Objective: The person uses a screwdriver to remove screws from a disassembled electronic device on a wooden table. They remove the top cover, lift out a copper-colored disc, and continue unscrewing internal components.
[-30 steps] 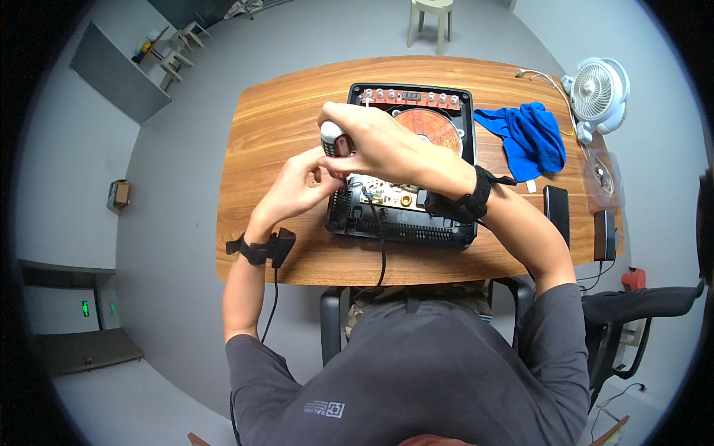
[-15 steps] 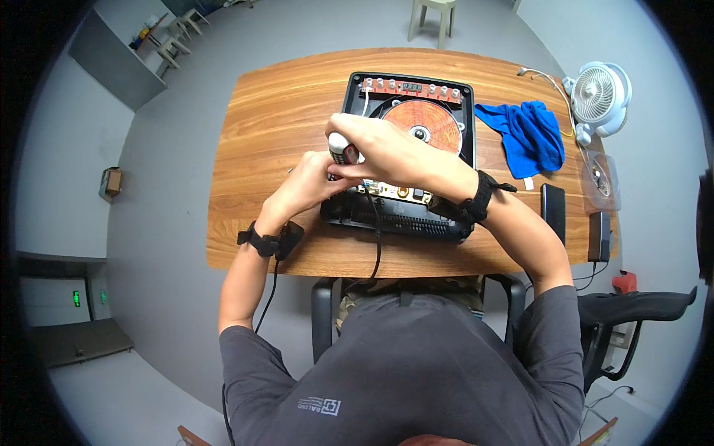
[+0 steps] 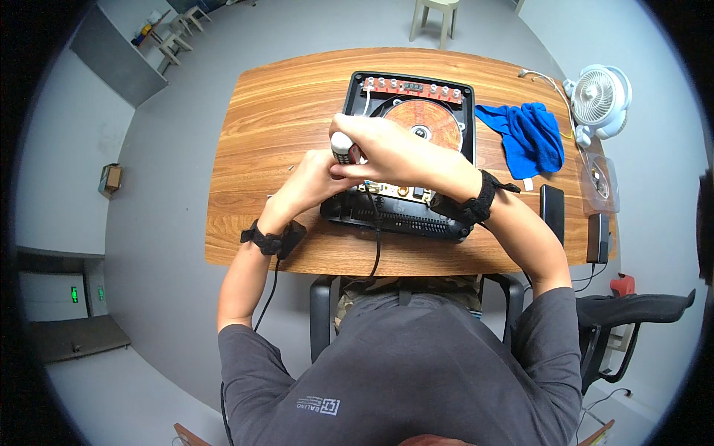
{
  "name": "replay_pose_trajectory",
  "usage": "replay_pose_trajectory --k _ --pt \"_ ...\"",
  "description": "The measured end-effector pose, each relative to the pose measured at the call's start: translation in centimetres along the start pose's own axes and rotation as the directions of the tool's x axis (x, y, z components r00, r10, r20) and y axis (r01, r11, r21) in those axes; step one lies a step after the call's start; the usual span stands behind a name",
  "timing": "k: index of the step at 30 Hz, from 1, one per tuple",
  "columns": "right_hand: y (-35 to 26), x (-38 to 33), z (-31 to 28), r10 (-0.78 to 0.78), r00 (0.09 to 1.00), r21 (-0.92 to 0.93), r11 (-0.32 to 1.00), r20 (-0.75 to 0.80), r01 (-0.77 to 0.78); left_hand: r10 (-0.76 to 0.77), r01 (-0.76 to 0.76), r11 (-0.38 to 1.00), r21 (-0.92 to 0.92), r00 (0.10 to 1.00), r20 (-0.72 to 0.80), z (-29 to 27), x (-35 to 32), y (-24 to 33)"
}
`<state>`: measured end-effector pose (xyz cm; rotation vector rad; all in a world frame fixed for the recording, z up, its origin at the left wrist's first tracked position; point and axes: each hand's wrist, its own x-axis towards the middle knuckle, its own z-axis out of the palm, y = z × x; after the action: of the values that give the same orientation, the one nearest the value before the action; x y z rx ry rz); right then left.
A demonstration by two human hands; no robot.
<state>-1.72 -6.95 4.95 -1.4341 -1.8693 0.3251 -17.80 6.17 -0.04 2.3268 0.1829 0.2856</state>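
Observation:
An opened induction cooker [image 3: 401,225] lies on the wooden table in front of me. Its copper coil [image 3: 435,123], the red button board [image 3: 413,89] at the far end and part of a pale circuit board [image 3: 405,192] are exposed. My right hand [image 3: 383,151] is wrapped round the white and black handle of what looks like a screwdriver [image 3: 341,143], held upright over the cooker's left side. Its tip is hidden below my hands. Against its lower part, my left hand [image 3: 311,178] has its fingers closed; what they pinch is hidden.
On the right lie a blue cloth [image 3: 532,141], a black phone [image 3: 552,208], a clear plastic box [image 3: 604,186] and a black power adapter [image 3: 597,239]. A white fan [image 3: 595,97] stands behind them. The cooker's black cord [image 3: 378,249] hangs over the table's near edge.
Almost nothing differs. Both hands and the screwdriver have shifted very slightly, still together over the cooker's left side.

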Motion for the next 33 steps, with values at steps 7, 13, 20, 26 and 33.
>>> replay_pose_trajectory --k 7,13,20,26,33 --pt "-0.5 0.2 0.5 0.009 0.998 0.036 0.999 -0.063 -0.007 -0.080 0.077 0.996 -0.045 0.993 -0.083 1.2 -0.1 -0.2" --pt "-0.4 0.5 1.5 0.044 0.995 -0.036 0.998 -0.089 -0.048 -0.114 0.104 0.989 -0.105 0.990 -0.088 1.1 -0.5 -0.7" --pt "-0.3 0.8 2.6 0.082 0.987 -0.130 0.986 -0.142 -0.100 -0.138 0.122 0.980 -0.157 0.985 -0.101 1.1 -0.8 -0.7" --pt "-0.8 1.0 3.7 0.147 0.951 -0.178 0.963 -0.272 -0.200 -0.083 0.080 0.996 -0.038 0.993 -0.081 0.8 -0.8 -0.8" --pt "0.0 0.7 3.3 0.137 0.938 -0.053 0.985 -0.317 -0.161 -0.008 0.005 1.000 -0.030 0.994 -0.113 1.1 -0.2 0.0"
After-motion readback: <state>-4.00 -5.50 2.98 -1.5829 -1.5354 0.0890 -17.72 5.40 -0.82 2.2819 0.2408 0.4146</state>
